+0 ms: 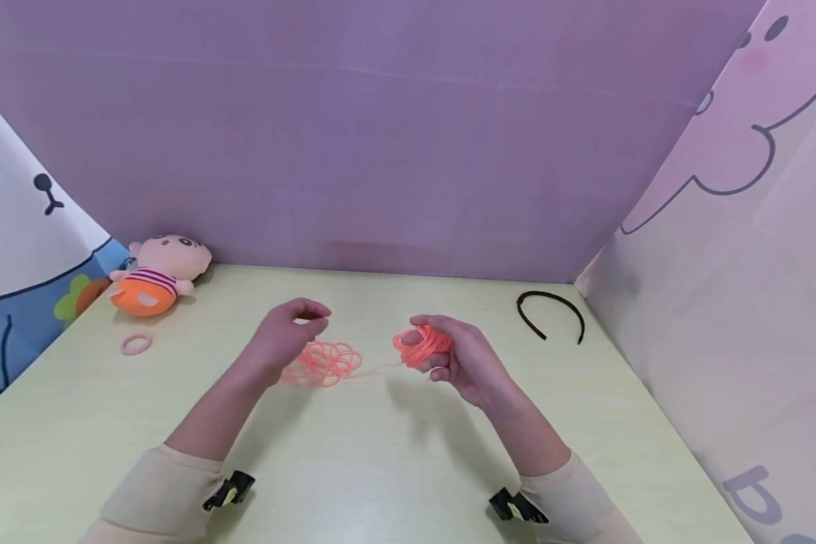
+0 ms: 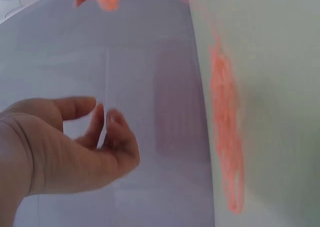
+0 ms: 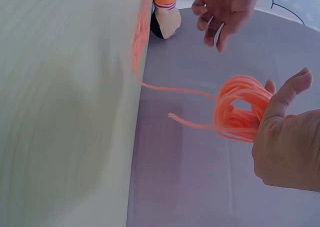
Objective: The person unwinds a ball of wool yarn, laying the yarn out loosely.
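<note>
A coil of coral-pink yarn [image 1: 423, 346] is wound about the fingers of my right hand [image 1: 472, 361], raised over the table. In the right wrist view the coil [image 3: 239, 107] forms a loose ring with a short free end sticking out. From it one strand [image 3: 175, 89] runs to a loose, tangled heap of the same yarn [image 1: 326, 363] on the table. My left hand [image 1: 291, 332] hovers above and beside that heap, its fingers loosely bent. Nothing lies between the left thumb and fingers [image 2: 75, 108] in the left wrist view.
At the back left a plush doll [image 1: 159, 276] in orange shorts leans near the wall, with a pink ring [image 1: 136, 344] before it. A dark headband [image 1: 551, 296] lies at the back right. Purple panel [image 1: 394, 151] closes off the table's rear edge.
</note>
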Demonstrator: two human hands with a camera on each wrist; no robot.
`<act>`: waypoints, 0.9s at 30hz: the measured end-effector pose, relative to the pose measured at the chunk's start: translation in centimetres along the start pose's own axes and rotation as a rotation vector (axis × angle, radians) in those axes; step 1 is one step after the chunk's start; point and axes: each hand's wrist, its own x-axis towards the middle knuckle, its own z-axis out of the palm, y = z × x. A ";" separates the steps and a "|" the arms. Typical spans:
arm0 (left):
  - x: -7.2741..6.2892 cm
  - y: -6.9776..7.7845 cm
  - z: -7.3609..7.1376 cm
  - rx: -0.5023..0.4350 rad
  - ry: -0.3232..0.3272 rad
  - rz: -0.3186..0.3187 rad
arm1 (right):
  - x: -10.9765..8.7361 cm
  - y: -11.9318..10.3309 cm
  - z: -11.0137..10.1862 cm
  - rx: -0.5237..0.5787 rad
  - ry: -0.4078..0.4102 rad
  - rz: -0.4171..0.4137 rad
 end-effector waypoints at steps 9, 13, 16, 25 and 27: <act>-0.6 -0.4 3.7 -0.011 -0.339 0.021 | -0.2 -0.2 0.3 0.035 -0.035 0.004; -0.9 -0.6 4.5 -0.048 -0.490 0.003 | -0.3 -0.2 0.4 0.041 -0.055 0.015; -1.1 -0.7 4.8 -0.072 -0.564 0.012 | -0.3 -0.2 0.4 0.047 -0.072 0.017; -0.9 -0.7 4.8 -0.087 -0.462 -0.005 | -0.4 -0.2 0.5 0.035 -0.087 0.019; -0.8 -0.6 4.6 -0.081 -0.402 -0.020 | -0.4 -0.2 0.5 0.030 -0.086 0.021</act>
